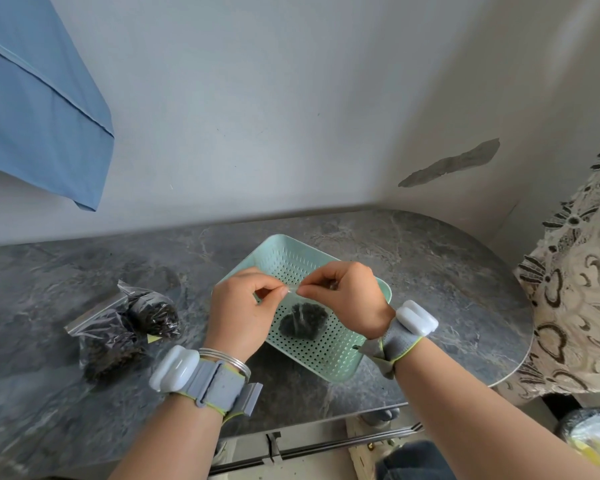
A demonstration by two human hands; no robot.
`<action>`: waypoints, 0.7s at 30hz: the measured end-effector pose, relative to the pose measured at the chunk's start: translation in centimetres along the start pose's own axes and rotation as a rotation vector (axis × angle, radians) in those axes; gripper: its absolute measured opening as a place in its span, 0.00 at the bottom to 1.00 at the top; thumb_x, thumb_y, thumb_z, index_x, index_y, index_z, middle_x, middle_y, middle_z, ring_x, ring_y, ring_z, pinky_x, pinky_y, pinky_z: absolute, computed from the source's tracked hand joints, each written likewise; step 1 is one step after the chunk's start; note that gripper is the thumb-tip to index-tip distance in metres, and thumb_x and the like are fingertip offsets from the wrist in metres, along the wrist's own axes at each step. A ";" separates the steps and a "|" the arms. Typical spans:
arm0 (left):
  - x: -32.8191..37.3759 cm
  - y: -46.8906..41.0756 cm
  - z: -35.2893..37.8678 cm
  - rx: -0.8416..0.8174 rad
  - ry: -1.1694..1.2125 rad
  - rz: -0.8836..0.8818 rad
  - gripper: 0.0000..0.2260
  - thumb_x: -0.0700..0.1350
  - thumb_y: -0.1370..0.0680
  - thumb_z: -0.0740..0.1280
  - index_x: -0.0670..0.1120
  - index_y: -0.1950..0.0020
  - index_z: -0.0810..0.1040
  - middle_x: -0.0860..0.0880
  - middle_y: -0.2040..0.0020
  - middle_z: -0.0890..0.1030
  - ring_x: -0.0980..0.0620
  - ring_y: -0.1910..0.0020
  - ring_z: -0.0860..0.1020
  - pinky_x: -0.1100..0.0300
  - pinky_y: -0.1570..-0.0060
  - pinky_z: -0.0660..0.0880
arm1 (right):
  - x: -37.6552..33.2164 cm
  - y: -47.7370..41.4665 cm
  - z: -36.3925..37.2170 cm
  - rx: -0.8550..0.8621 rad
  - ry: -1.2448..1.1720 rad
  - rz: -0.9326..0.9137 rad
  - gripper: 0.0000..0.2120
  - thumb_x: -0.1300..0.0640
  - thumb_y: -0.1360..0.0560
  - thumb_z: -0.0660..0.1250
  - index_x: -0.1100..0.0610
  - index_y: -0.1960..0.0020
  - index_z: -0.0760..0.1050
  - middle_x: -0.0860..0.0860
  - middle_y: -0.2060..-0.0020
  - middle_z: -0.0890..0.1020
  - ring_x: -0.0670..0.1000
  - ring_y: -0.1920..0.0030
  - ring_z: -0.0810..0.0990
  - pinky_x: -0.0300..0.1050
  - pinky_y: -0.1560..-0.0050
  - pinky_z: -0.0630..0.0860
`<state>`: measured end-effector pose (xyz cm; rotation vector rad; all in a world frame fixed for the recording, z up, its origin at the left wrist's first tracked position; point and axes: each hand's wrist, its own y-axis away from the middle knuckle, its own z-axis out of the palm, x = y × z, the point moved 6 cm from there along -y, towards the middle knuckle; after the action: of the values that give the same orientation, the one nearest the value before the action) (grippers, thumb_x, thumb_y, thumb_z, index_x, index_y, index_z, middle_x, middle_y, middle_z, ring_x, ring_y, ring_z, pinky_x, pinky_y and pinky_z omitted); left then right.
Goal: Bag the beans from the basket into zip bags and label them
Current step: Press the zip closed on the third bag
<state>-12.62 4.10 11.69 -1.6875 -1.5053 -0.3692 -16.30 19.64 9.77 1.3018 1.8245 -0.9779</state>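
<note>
From the head camera, both hands meet above the pale green basket (329, 355), which sits at an angle on the dark marbled tabletop (430, 271). The left hand (243, 313) and right hand (347, 299) each pinch the top edge of a clear zip bag (303, 318), fingertips nearly touching along the strip, probably to press the seal shut. The bag hangs below the grip with a dark clump of beans (303, 323) sagging in its bottom, just over the perforated basket floor, so any spill would likely land back inside. The rest of the basket looks nearly bare, which suggests this is the last portion. To the left, well apart from the basket, two filled bags (125, 327) lie together, a small yellow label corner (152, 338) showing between them.
</note>
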 end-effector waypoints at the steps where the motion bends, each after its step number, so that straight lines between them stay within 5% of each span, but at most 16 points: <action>1: -0.2 0.0 0.0 -0.001 0.007 -0.007 0.04 0.39 0.30 0.73 0.47 0.62 0.83 0.56 0.65 0.80 0.61 0.63 0.77 0.76 0.61 0.69 | 0.3 0.1 -0.1 -0.028 -0.038 0.032 0.02 0.60 0.31 0.75 0.57 0.59 0.83 0.44 0.65 0.82 0.39 0.65 0.79 0.29 0.60 0.73; 10: -0.8 0.2 0.1 -0.059 0.043 -0.043 0.08 0.48 0.31 0.74 0.54 0.54 0.81 0.59 0.60 0.79 0.60 0.59 0.75 0.74 0.62 0.68 | -0.1 0.1 -0.7 0.038 -0.008 -0.076 0.03 0.63 0.33 0.75 0.57 0.61 0.84 0.45 0.67 0.80 0.42 0.64 0.77 0.28 0.61 0.70; 18: -0.7 0.0 0.2 -0.047 0.168 -0.087 0.03 0.42 0.32 0.75 0.50 0.62 0.83 0.56 0.66 0.81 0.61 0.64 0.76 0.73 0.64 0.70 | 0.9 0.1 -0.8 -0.046 -0.138 0.028 0.04 0.61 0.33 0.75 0.54 0.61 0.83 0.43 0.68 0.82 0.38 0.68 0.78 0.29 0.63 0.71; 21: -1.3 0.0 0.1 -0.025 0.258 -0.174 0.05 0.40 0.32 0.75 0.50 0.63 0.83 0.55 0.67 0.81 0.63 0.67 0.76 0.75 0.65 0.70 | 1.3 0.1 -1.3 -0.059 -0.225 0.055 0.06 0.62 0.31 0.74 0.52 0.62 0.81 0.46 0.65 0.83 0.45 0.63 0.79 0.38 0.58 0.76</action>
<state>-12.95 3.23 10.72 -1.4679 -1.4617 -0.6742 -16.67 21.38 9.23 1.1508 1.6258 -0.9913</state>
